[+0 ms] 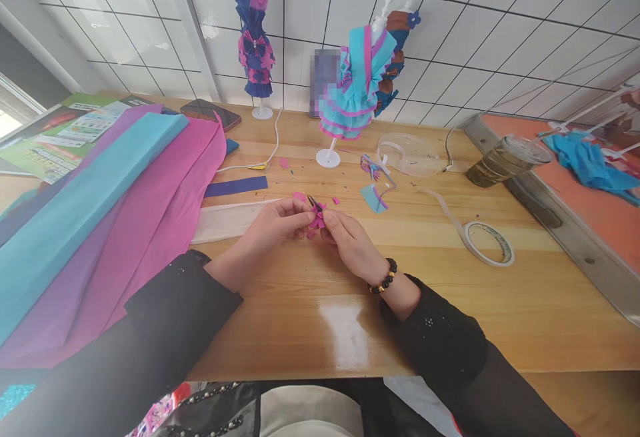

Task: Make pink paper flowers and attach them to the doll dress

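Above the middle of the table my two hands meet around a small piece of magenta crepe paper (pixel 319 219). Its edges look cut into petal-like points. My left hand (pixel 280 224) pinches the paper from the left. My right hand (pixel 353 240), with a beaded bracelet at the wrist, is closed around small dark scissors (pixel 314 202). Their pointed blades stick out at the paper, aimed up and left; the handles are hidden in my fingers. Small pink scraps (pixel 336 200) lie just beyond my hands, and a white strip (pixel 230 220) lies left of them.
Folded crepe paper sheets (pixel 100 190) cover the left side. Small dress stands, one turquoise (pixel 357 90) and one navy and pink (pixel 256 50), stand along the tiled wall. At right lie a tape roll (pixel 489 244) and a tilted lidded cup (pixel 507 160). A navy strip (pixel 237 186) lies left.
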`<state>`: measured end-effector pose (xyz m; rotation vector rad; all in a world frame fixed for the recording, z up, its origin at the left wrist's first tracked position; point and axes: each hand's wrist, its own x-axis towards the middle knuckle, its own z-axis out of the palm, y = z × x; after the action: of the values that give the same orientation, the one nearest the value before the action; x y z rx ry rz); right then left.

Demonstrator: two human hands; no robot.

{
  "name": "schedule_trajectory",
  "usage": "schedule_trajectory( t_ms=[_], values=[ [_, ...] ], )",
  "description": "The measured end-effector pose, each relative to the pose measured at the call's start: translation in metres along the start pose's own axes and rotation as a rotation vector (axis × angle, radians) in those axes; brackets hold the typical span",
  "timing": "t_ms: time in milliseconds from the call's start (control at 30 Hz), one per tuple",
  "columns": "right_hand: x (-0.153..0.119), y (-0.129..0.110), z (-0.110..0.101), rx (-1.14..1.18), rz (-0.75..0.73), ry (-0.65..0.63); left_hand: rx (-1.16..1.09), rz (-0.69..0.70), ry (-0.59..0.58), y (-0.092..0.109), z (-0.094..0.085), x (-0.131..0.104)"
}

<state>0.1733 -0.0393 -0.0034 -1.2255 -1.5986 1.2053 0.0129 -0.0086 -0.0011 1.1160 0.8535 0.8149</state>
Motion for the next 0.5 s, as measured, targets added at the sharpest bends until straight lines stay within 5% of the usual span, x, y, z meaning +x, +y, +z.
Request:
schedule_trajectory(
  t_ms=[500],
  values=[
    [-0.0009, 0.0004, -0.0016, -0.006, 0.012, -0.048, 0.059, -0.006, -0.034, 0.0036, -0.0033, 0.0007]
  ],
)
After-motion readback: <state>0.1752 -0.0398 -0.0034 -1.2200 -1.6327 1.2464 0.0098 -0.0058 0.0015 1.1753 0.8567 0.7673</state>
